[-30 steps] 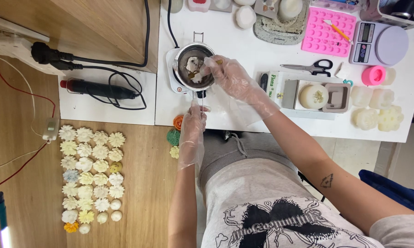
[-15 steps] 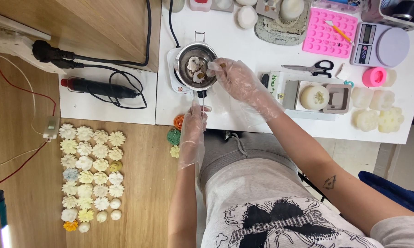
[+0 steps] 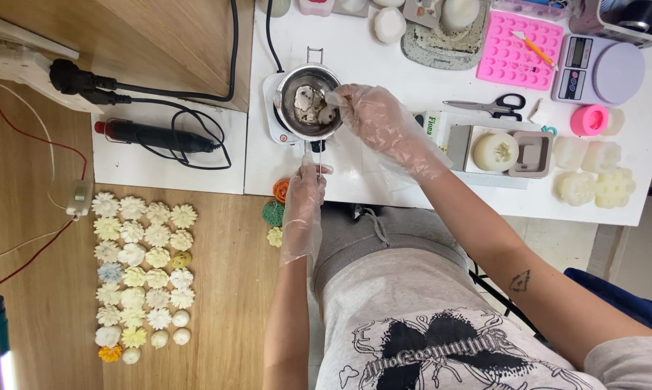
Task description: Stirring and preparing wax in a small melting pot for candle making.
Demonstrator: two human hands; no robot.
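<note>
L hand (image 3: 305, 189) fingers pinched on the melting pot (image 3: 309, 110) handle, R hand (image 3: 373, 115) fingers bunched on wax bits over rim—I'd steady pot, drop bits gently.

Pink mould (image 3: 519, 51), scale (image 3: 599, 71), scissors (image 3: 488, 105) on table; flower candles (image 3: 141, 274) on floor.

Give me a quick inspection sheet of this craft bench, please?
Surface: white table, wooden floor beside it.
Job's things: metal pot on small hotplate, pale lumps inside.
Clutter: pink mould, scale, scissors, white flower shapes, rows of flower shapes on floor.
Hands: gloved left hand holds pot handle; gloved right hand at pot rim.
Cables: black cables, red wire.
Surroundings: nothing seen.
</note>
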